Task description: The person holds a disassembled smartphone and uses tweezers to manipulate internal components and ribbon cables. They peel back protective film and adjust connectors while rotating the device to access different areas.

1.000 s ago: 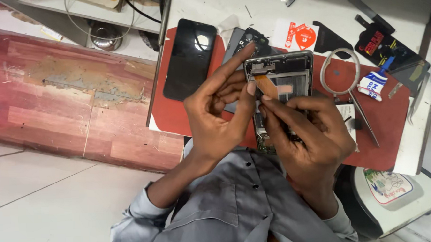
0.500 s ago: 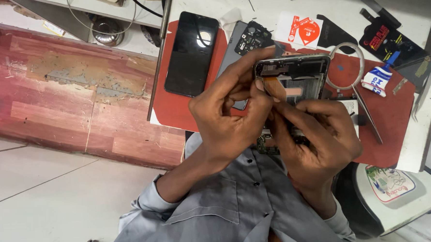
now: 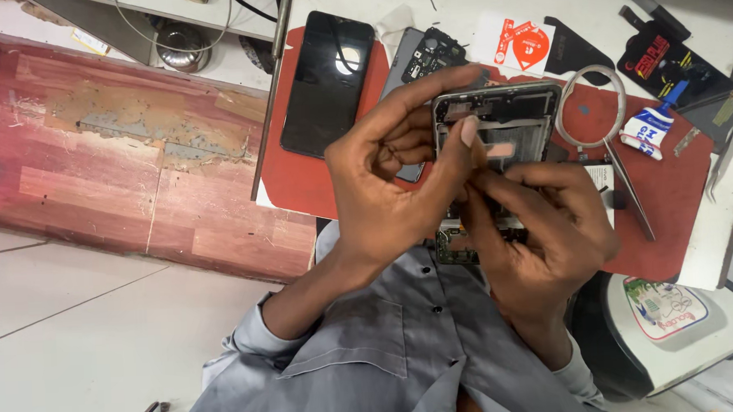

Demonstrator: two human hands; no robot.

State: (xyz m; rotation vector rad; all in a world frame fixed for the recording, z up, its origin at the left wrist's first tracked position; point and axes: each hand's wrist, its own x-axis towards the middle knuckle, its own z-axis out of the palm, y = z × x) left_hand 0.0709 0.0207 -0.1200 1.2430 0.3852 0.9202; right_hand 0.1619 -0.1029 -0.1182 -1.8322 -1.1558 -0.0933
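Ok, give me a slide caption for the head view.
Both hands, left and right, work inside an opened phone frame over a red mat.

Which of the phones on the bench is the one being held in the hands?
The opened phone frame, insides exposed, gripped by both hands; the intact black phone lies untouched on the red mat.

Change log — opened phone frame (image 3: 502,134), both hands
L. hand (image 3: 398,180): thumb now flat across frame's upper edge, was pinching orange flex strip; r. hand (image 3: 541,231) fingers shifted up under it — frame tilted more upright.
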